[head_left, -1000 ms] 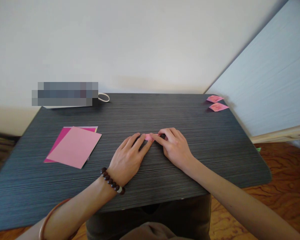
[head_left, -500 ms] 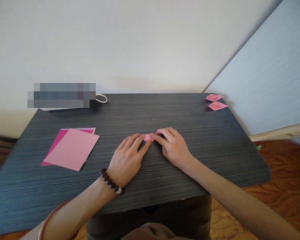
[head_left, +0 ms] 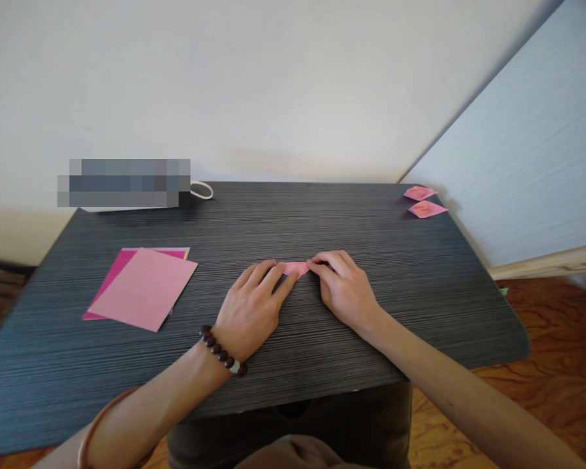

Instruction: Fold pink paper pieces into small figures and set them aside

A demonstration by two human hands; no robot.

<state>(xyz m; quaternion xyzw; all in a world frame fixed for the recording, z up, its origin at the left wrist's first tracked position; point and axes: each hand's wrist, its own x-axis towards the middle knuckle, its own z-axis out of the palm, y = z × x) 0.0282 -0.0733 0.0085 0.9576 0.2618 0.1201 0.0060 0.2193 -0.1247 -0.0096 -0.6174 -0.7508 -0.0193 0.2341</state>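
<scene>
A small folded piece of pink paper lies on the dark table between my hands, partly covered by fingers. My left hand, with a beaded bracelet at its wrist, grips the paper's left side, thumb at the lower edge and fingertips on the left end. At the right end, my right hand pinches the paper's tip between thumb and index finger. Two folded pink paper shapes with pointed ends rest near the table's far right corner.
Left of my hands, a light pink square sheet overlaps a magenta sheet. A blurred-out object with a white loop stands at the back left. The dark table meets a wall behind; a pale panel rises on the right.
My right index finger has drawn back from the paper's middle to its right end, so more of the pink paper shows. My left hand keeps its hold.
</scene>
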